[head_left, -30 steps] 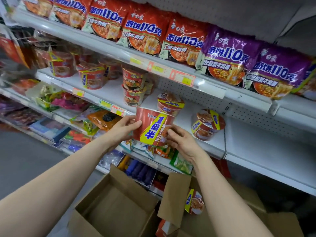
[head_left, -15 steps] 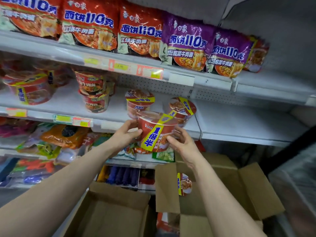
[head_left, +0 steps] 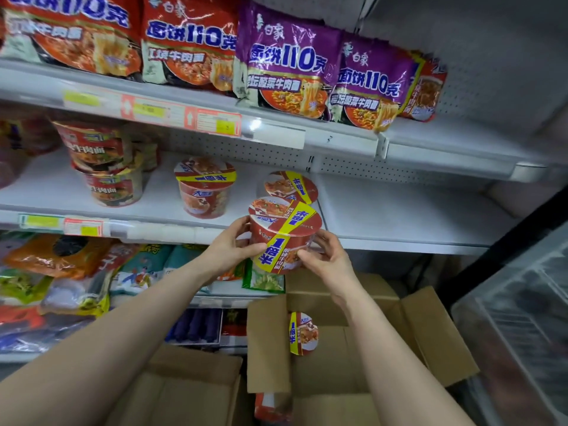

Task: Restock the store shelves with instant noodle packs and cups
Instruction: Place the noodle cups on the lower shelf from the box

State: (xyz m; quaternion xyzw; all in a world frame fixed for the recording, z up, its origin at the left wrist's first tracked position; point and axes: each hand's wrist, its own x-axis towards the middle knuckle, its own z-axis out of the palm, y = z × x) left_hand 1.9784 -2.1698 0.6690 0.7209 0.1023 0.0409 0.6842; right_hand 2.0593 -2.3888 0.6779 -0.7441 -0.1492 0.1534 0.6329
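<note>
I hold the noodle cup (head_left: 282,232) upright at the front edge of the middle shelf (head_left: 399,216), my left hand (head_left: 229,250) and right hand (head_left: 325,259) curled round its sides. Bare shelf lies to its right, nearer my right hand. Its base probably overhangs the edge.

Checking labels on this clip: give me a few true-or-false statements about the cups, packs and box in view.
1. The left hand and right hand both grip one noodle cup. True.
2. The purple packs stand on the middle shelf. False: they are on the top shelf.
3. The carton holds no cup. False: a spare cup shows inside.
4. Two yellow-banded cups sit on the middle shelf. True.
</note>
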